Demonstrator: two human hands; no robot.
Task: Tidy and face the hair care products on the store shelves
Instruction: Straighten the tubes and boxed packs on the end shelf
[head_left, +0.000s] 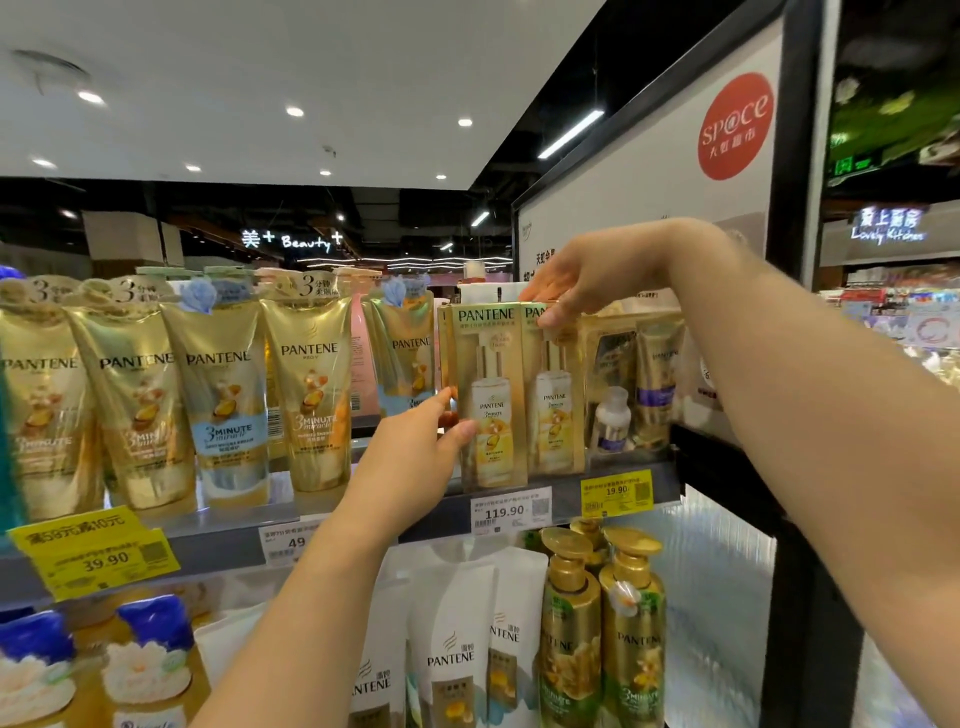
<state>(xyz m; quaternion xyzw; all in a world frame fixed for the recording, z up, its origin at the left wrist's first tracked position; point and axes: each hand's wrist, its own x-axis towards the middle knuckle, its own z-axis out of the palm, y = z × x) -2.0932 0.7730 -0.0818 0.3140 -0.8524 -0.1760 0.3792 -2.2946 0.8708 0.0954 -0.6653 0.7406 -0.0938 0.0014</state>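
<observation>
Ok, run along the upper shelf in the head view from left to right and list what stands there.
Gold Pantene tubes → blue-label tube → gold tube → left hand → left Pantene box → right Pantene box under the right hand → clear travel pack.

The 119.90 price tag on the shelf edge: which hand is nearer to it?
Left. The left hand holds the lower left edge of the front Pantene box just above the 119.90 price tag; the right hand grips the box tops, higher up.
</observation>
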